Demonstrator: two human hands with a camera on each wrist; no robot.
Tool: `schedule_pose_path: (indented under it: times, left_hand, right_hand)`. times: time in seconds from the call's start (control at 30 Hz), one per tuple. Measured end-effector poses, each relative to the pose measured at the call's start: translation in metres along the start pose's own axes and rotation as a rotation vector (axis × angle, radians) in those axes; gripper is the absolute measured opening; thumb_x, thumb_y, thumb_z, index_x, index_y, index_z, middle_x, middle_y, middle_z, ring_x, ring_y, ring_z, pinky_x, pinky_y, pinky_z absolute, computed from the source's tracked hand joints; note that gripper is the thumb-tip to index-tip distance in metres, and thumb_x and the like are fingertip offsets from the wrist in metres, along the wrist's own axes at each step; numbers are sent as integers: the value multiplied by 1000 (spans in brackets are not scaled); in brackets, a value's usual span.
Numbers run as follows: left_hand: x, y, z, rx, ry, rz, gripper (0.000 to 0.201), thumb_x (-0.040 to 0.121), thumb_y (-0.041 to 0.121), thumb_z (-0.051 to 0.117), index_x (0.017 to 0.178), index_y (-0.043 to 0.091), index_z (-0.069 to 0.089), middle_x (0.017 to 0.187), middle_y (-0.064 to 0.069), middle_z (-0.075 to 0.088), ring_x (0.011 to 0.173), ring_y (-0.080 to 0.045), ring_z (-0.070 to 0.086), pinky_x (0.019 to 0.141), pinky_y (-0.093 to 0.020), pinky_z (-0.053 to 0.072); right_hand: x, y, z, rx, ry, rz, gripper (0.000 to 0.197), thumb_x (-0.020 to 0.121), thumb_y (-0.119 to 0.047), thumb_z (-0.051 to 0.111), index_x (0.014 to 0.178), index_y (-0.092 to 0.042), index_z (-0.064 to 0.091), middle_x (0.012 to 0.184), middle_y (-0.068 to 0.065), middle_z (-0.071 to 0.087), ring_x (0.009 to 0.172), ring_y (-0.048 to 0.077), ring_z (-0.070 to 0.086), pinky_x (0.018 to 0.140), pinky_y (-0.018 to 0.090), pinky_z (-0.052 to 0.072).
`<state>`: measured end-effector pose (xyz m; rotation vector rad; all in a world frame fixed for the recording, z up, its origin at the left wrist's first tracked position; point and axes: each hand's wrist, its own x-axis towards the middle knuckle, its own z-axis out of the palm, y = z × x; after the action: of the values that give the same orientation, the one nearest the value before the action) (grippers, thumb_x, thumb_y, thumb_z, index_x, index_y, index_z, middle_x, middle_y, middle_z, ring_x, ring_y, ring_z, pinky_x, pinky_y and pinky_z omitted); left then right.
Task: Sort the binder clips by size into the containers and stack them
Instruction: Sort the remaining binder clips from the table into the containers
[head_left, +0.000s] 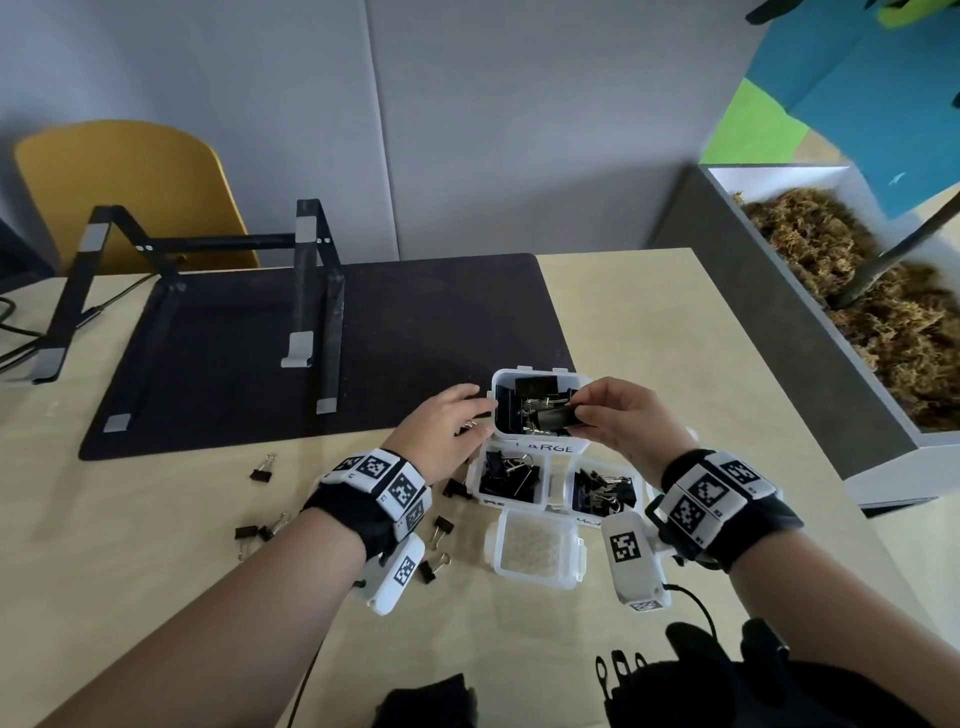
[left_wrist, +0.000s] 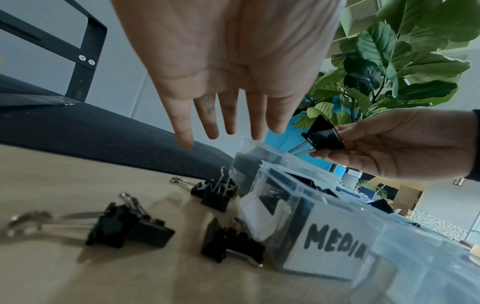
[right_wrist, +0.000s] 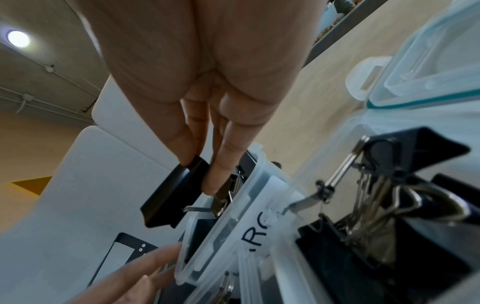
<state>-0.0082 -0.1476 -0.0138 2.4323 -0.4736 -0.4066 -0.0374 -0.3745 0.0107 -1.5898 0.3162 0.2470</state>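
My right hand (head_left: 587, 410) pinches a large black binder clip (head_left: 556, 417) (left_wrist: 323, 133) (right_wrist: 174, 195) just above the white container labelled LARGE (head_left: 582, 384), which holds several big clips. My left hand (head_left: 457, 415) (left_wrist: 228, 127) has straight fingers and rests against that container's left side. In front stand two more containers with clips, a left one (head_left: 478, 467) and one marked MEDIUM (head_left: 569, 499) (left_wrist: 335, 244). An empty clear container (head_left: 537, 545) sits nearest me. Several small black clips (head_left: 260, 532) (left_wrist: 124, 226) lie loose on the wooden table to the left.
A black mat (head_left: 337, 338) with a black metal stand (head_left: 311, 291) covers the table's far middle. A yellow chair (head_left: 130, 182) is behind it. A grey planter box (head_left: 779, 312) with dry moss borders the right edge. A clear lid (right_wrist: 428, 72) lies beside the containers.
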Motion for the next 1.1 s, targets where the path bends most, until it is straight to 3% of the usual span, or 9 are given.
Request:
schedule_pose_path:
  times: [0.2,0.33,0.47,0.57,0.67,0.8,0.9,0.97,1.1]
  left_hand:
    - [7,0,-1,16,13,26,37,96,33,47,132,27,52,152,12,29,138,-8,32,107,-26,31]
    - [11,1,1,25,-27,28,42,97,34,46,138,28,46,153,12,26,140,-8,29,110,-28,29]
    - [16,3,2,23,-35,28,43,96,33,46,138,24,44,152,10,29,139,-9,30,109,-24,28]
    - [23,7,1,25,-40,48,42,97,32,46,138,22,44,149,8,31,136,-10,33,103,-20,29]
    - [31,12,-1,26,-46,70,40,98,31,43,137,22,45,150,5,31,137,-12,32,108,-24,28]
    - [39,13,2,-5,-74,75,41,98,35,43,137,25,47,152,2,29,134,-15,36,108,-26,28]
    - [43,14,5,11,-105,80,46,92,42,52,136,30,47,152,-1,26,140,-18,25,114,-32,25]
    - [45,15,8,47,-128,79,50,89,43,57,136,33,46,153,-2,24,141,-21,22,115,-34,24]
    - [50,18,14,84,-141,95,48,87,42,59,134,34,50,152,-1,23,140,-23,23,116,-37,26]
  right_hand:
    - [-1,-6,0,74,12,-1,17,87,11,53,79,-3,57,84,14,60,78,26,65,71,21,59]
    - [-4,-4,2,-22,-15,-23,17,87,11,54,79,-4,57,85,17,60,77,23,64,73,21,59]
    - [-6,-3,0,-12,-8,-68,15,86,13,54,81,-1,56,86,19,61,78,25,65,72,21,59]
    - [-5,1,-3,-154,48,-90,13,85,7,59,80,-5,59,88,19,64,83,30,67,83,32,58]
    - [-4,5,-4,-292,105,-97,10,82,-4,66,78,-12,62,84,13,71,84,26,69,87,39,54]
    - [-2,11,7,-453,150,-110,13,81,-14,69,73,-20,61,80,8,72,79,23,68,76,35,52]
    - [-1,12,13,-681,145,-165,7,84,-17,67,79,-18,61,80,-3,67,70,9,59,62,19,41]
    - [0,10,14,-814,109,-174,4,87,-17,62,90,-17,64,89,-5,68,79,9,59,65,16,41]
    - [2,7,12,-947,42,-171,19,89,-14,56,104,-18,66,99,-3,71,102,15,57,78,23,40]
